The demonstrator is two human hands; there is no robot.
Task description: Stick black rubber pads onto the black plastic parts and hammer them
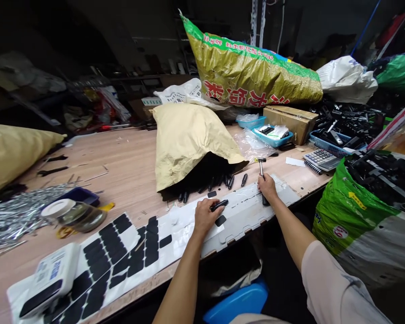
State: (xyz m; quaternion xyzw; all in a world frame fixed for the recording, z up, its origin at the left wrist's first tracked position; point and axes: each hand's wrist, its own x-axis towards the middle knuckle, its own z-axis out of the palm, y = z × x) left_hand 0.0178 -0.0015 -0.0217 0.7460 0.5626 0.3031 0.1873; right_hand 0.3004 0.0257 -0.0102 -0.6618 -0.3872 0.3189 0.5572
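My left hand pinches a small black cylindrical part against the white board at the table's front edge. In my right hand is a small hammer, held upright by its dark handle with the metal head on top. Beside my left hand lies a black rounded rectangular pad. Similar black parts spill from the mouth of a large tan paper sack just beyond the board. What lies under my left fingers is hidden.
Sheets of black pads lie to the left, with a white box, a glass jar and a heap of metal rods. Blue baskets, a calculator and a full green sack stand right.
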